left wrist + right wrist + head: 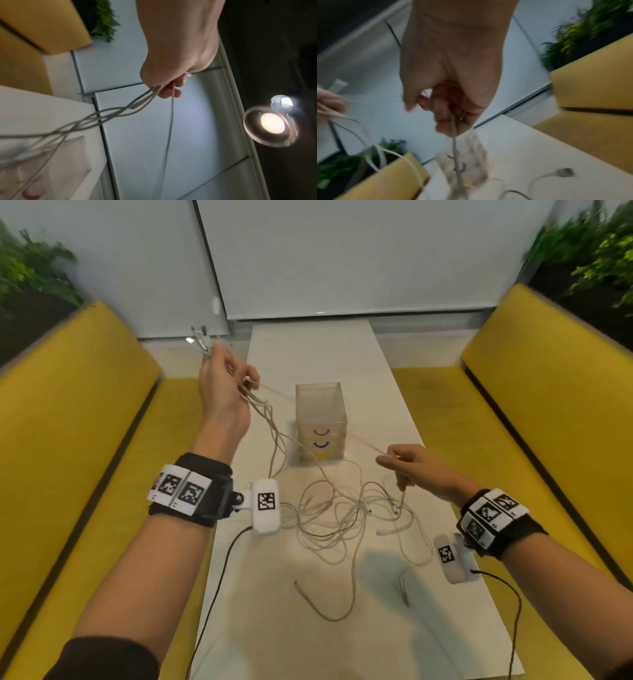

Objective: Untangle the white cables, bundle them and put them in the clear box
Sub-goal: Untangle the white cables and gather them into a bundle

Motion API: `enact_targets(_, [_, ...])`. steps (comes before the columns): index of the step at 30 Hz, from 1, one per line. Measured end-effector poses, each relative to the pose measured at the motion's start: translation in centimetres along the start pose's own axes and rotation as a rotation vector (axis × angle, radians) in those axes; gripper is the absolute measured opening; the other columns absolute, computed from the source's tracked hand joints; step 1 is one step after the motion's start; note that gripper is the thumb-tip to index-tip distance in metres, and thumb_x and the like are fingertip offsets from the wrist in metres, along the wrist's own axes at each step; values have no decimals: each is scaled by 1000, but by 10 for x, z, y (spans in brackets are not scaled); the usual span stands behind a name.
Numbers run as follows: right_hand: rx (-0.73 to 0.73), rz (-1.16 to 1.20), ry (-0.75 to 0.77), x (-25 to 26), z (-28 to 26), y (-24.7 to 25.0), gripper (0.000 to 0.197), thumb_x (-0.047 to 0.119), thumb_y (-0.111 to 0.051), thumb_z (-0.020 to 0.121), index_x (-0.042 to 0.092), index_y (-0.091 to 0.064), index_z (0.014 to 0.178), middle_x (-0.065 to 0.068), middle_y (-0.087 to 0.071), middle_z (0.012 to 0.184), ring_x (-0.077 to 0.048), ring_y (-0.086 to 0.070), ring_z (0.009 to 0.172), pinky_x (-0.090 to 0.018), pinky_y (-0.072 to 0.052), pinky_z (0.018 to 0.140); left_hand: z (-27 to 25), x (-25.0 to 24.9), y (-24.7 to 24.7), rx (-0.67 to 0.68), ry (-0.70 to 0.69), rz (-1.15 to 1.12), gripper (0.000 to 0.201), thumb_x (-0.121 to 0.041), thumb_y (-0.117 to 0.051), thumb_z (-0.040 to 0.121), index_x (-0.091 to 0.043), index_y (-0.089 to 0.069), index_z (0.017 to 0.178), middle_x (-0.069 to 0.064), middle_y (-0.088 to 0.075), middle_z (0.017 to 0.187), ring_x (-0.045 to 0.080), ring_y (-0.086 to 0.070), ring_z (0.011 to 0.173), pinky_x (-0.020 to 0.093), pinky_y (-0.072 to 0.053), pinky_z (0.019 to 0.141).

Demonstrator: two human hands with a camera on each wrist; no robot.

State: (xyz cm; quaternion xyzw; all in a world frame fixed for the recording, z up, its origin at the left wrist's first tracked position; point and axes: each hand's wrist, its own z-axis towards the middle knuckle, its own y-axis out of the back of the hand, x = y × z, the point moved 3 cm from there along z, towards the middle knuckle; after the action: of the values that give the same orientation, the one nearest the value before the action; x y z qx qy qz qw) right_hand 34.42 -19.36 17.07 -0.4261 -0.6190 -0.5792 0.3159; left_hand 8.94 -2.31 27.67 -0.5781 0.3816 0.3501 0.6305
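Observation:
A loose tangle of white cables (pixel 342 511) lies on the white table (pixel 308 628) in front of the clear box (pixel 320 422), which stands upright with coloured arcs on its front. My left hand (pixel 226 385) is raised left of the box and grips several cable strands (pixel 137 106) whose plug ends stick out above the fist. One taut strand runs from it across the box front to my right hand (pixel 407 467), which pinches that cable (pixel 453 135) low at the box's right. The box (pixel 467 159) shows blurred below the right hand.
Yellow benches (pixel 68 422) flank the narrow table on both sides, with green plants (pixel 30 275) behind them. A white wall panel closes the far end. Black wrist-camera leads (pixel 219 577) trail over the near table edges. One cable end (pixel 318 604) lies near the front.

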Motion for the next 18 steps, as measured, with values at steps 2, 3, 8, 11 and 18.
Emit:
enact_targets(2, [-45,13,-45,-17,0,3,41,41,-61,95,14,-46,69,0,-44,55,-15,-45,52,-52,-55,76,2,-12,1,-6,-46,-69,35,-31,-36,107,-17,-43,76,-1,-33,57,16,-44,48,27,-41,55])
enact_targets(3, [-88,12,-55,-22,2,5,42,44,-60,95,14,-45,70,0,-44,57,-14,-44,52,-52,-57,79,2,-15,0,-6,-68,-75,34,-32,-36,107,-17,-42,77,-1,-32,58,16,-40,47,28,-41,54])
enact_targets(8, [-337,-133,-6,-31,4,25,36,33,-64,93,17,-41,71,1,-41,63,-13,-38,58,-35,-42,56,2,-28,-1,20,-130,-197,36,-35,-34,107,-19,-39,76,-2,-25,57,14,-24,46,30,-44,57])
enact_targets(11, [-449,-200,20,-38,-1,38,33,28,-67,92,15,-46,71,-1,-45,61,-13,-38,56,-30,-33,55,8,-37,6,-10,-127,-245,38,-38,-34,107,-19,-35,74,-1,-20,60,13,-15,49,25,-22,43])
enact_targets(18, [-515,179,-76,-44,-4,33,55,53,-65,86,11,-39,62,1,-27,55,-12,-32,48,-22,-52,50,5,-30,7,-37,-197,-86,33,-40,-37,106,-17,-37,82,-1,-22,59,13,-16,48,26,-18,43])
